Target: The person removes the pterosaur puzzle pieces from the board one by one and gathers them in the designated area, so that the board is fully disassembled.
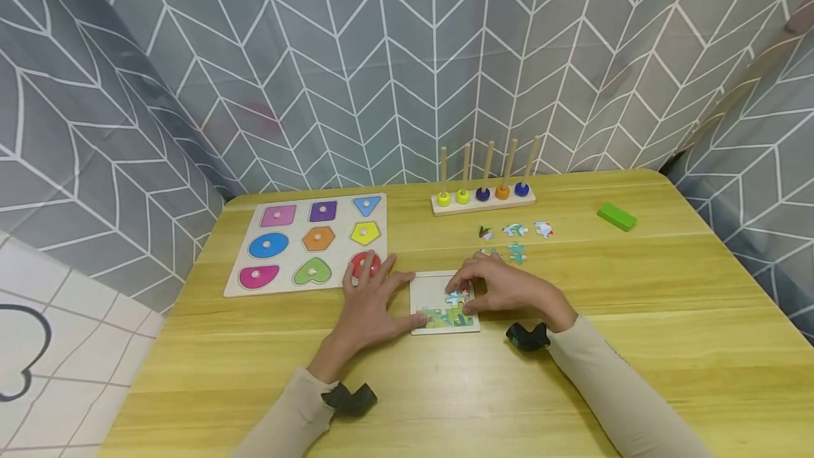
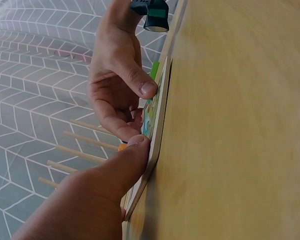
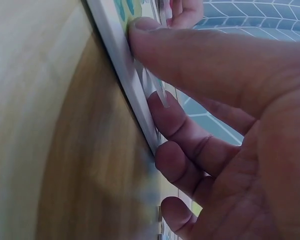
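Observation:
A small square jigsaw tray (image 1: 416,295) with a pale raised rim lies on the table. Joined green pieces (image 1: 439,318) fill its lower part, while bare board shows at upper left. My left hand (image 1: 372,306) spreads along the tray's left side, thumb on the lower left corner, index fingertip at the upper left one. From the right, my right hand (image 1: 502,287) reaches over the tray with bent fingers. Its thumb and fingers pinch a jigsaw piece (image 1: 455,297) with light blue and red on it, partly hidden by the fingertips.
Loose jigsaw pieces (image 1: 516,253) lie beyond the right hand. A shape-peg board (image 1: 337,260) sits left, its red circle under the left fingers. Behind stand a peg rack (image 1: 458,208) with coloured rings and, farther right, a green block (image 1: 617,217). A patterned curtain (image 1: 394,76) borders the table.

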{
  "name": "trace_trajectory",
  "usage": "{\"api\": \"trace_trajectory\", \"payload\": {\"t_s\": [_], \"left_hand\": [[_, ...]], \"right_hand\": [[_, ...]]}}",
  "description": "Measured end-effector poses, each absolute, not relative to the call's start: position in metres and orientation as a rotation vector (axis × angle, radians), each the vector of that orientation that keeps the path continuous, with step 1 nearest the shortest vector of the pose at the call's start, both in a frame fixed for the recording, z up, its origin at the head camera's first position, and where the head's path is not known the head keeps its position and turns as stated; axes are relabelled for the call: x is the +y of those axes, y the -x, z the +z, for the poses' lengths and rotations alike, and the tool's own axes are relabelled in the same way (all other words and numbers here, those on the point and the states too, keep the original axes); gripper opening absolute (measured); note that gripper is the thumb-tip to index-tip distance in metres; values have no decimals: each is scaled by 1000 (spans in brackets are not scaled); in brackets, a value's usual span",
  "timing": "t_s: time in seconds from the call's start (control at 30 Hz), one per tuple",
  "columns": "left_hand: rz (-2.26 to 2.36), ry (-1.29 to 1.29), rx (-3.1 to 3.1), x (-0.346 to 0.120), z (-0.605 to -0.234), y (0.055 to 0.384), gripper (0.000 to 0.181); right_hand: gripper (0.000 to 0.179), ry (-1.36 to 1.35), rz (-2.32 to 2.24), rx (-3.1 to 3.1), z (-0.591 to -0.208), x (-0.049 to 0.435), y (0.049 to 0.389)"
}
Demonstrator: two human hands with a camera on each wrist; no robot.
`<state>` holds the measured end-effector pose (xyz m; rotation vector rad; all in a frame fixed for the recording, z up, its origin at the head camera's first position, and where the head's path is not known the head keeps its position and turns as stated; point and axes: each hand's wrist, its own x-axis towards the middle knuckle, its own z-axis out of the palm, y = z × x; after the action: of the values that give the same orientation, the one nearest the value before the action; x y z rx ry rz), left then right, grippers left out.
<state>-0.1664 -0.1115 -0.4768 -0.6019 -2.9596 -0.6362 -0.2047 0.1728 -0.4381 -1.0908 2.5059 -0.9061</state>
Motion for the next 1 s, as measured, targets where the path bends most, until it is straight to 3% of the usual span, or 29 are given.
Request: {"api": "trace_trajectory", "payload": {"t_s": [0.43, 1.0], "left_hand": [[-630, 595, -2967, -111, -478, 167, 75], [-653, 611, -2927, -113, -480, 165, 73]], "right_hand": [[31, 1015, -1038, 2458, -438, 183, 211], [33, 789, -1078, 2727, -432, 247, 227]]}}
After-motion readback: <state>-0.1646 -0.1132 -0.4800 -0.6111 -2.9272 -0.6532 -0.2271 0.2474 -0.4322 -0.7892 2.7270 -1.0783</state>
